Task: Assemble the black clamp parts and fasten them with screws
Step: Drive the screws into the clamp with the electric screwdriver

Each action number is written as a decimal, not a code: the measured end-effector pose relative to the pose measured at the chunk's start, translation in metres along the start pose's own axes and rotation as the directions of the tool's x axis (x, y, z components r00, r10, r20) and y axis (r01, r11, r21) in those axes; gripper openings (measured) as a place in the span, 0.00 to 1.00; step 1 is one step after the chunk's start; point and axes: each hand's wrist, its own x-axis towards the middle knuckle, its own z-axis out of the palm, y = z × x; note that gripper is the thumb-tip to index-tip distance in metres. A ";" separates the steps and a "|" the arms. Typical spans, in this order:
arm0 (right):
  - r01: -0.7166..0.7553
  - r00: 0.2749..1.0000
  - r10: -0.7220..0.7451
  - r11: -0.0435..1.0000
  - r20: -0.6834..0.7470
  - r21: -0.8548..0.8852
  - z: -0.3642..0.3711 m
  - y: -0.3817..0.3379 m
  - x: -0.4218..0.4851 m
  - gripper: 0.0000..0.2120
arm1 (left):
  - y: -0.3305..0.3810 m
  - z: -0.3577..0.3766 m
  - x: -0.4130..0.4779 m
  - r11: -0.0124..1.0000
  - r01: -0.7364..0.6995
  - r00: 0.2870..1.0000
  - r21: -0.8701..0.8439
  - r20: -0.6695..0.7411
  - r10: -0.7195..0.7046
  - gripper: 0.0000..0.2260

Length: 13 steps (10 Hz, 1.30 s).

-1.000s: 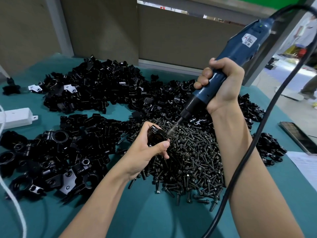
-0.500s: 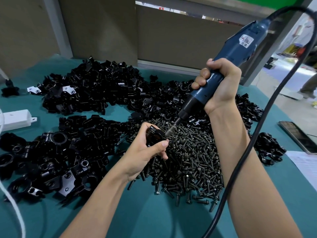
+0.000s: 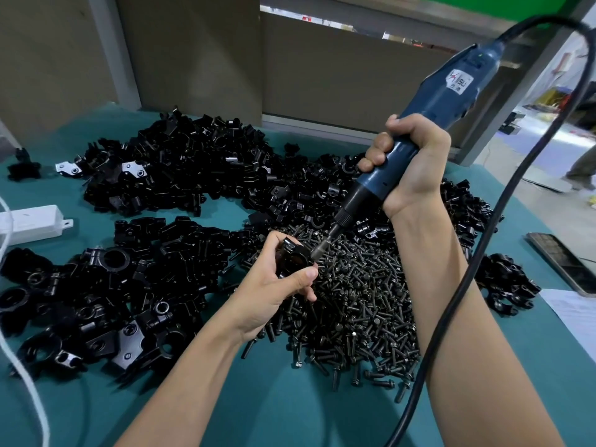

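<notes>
Your left hand (image 3: 274, 291) grips the black clamp (image 3: 295, 258) above the screws (image 3: 361, 301); it looks rigid, small and smooth, so hold its body firmly. Your right hand (image 3: 412, 169) wraps around the electric screwdriver (image 3: 429, 114), its bit touching the clamp.

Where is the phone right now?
In the head view, the phone lies at the table's right edge, beyond a white paper, beside a small clamp pile.
</notes>
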 end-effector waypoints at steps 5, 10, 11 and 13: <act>0.007 1.000 -0.007 1.000 -0.011 0.004 -0.003 0.002 -0.001 0.06 | -0.001 -0.001 -0.001 1.000 -0.007 1.000 0.010 -0.011 0.007 0.19; -0.018 1.000 0.017 1.000 0.005 0.008 0.005 0.004 0.001 0.06 | 0.002 -0.002 0.000 0.999 -0.036 0.998 0.005 -0.046 0.037 0.21; -0.015 1.000 0.015 1.000 0.015 0.009 0.007 0.003 -0.001 0.06 | 0.003 0.001 -0.002 0.999 -0.030 0.999 -0.015 -0.034 0.029 0.22; 0.002 0.999 -0.004 0.999 0.042 0.035 0.010 0.000 -0.005 0.05 | 0.005 0.004 -0.002 0.999 -0.046 0.998 -0.015 -0.050 0.045 0.20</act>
